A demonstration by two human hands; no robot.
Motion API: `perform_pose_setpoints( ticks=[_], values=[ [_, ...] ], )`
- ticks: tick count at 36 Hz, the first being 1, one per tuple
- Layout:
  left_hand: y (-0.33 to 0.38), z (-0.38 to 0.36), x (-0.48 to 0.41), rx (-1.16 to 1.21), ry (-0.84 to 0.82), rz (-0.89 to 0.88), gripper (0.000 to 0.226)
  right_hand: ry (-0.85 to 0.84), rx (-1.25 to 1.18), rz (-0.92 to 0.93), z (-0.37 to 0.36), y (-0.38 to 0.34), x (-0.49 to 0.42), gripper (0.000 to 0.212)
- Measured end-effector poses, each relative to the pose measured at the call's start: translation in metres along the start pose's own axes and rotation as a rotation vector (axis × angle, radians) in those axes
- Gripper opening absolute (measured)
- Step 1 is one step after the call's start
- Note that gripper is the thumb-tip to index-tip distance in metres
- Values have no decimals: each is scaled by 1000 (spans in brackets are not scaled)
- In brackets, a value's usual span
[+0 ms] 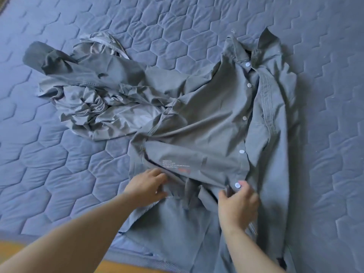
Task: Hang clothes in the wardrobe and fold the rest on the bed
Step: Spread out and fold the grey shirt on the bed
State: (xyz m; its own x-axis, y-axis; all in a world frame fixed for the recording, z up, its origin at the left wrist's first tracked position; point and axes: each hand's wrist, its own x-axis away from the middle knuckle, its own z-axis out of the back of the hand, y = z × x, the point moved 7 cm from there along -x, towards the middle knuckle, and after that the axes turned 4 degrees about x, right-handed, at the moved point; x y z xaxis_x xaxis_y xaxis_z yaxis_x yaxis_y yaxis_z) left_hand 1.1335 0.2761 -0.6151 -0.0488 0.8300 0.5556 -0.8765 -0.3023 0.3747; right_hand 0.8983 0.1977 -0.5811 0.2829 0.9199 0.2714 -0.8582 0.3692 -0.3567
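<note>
A grey button-up shirt [216, 119] lies spread on the bed, collar at the far right, white buttons running down its front. One sleeve stretches to the far left over a crumpled lighter grey garment [88, 107]. My left hand [146, 186] lies on the shirt's lower left front, fingers on a fold below small printed text. My right hand [239, 203] pinches the button placket near the lowest visible button. The shirt's hem hangs over the bed's near edge.
The bed is covered by a blue quilted mattress pad [59, 174] with a hexagon stitch pattern. Its near edge runs along the bottom, with a strip of wooden floor [11, 251] below at the left.
</note>
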Motion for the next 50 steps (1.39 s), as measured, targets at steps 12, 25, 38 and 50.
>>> perform_pose_setpoints(
  ticks=[12,25,38,50],
  values=[
    [-4,-44,10,-336,-47,-94,62,-675,370,358,-72,-11,37,58],
    [-101,-29,91,-555,-624,0,35,-1185,483,345,-94,22,142,54],
    [-83,-40,74,-466,-788,210,33,-992,220,75,-96,27,113,23],
    [57,54,-68,781,-50,285,21,-335,-179,-140,4,-12,-38,20]
  ],
)
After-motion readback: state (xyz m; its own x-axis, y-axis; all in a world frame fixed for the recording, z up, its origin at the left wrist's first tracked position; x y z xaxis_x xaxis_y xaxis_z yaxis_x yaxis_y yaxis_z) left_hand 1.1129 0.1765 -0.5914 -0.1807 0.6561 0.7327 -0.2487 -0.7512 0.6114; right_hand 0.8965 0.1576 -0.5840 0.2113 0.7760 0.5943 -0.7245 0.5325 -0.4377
